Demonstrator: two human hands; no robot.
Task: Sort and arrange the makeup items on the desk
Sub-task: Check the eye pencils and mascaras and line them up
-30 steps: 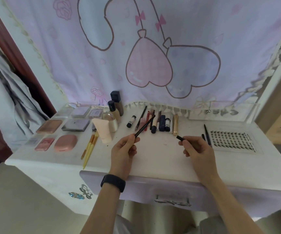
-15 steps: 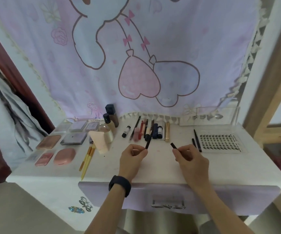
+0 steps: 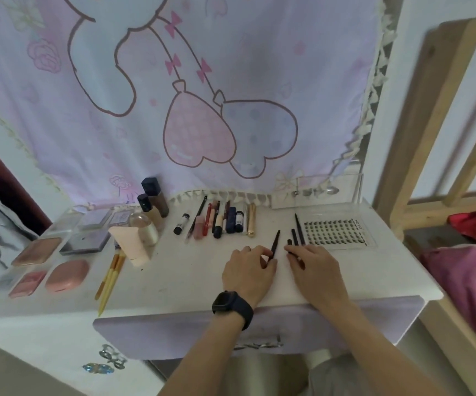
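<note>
On the white desk (image 3: 191, 277) my left hand (image 3: 249, 274) pinches a thin black pencil (image 3: 274, 243) that points away from me, its tip low over the desk. My right hand (image 3: 315, 267) holds a second short black pencil (image 3: 294, 254) close beside it. Two more black pencils (image 3: 298, 228) lie just beyond my right hand, next to a clear lash tray (image 3: 335, 231). A row of lipsticks and pens (image 3: 219, 220) lies at the back middle.
Bottles (image 3: 152, 202) and a pale tube (image 3: 131, 247) stand back left. Palettes and pink compacts (image 3: 67, 277) fill the left side, with yellow brushes (image 3: 111, 274) beside them. A clear box (image 3: 328, 191) sits at the back right. A wooden frame (image 3: 442, 155) rises right of the desk.
Both hands came down from mid-air to the desk and shifted right toward the lash tray, each still holding its black pencil. The camera tilted up and right.
</note>
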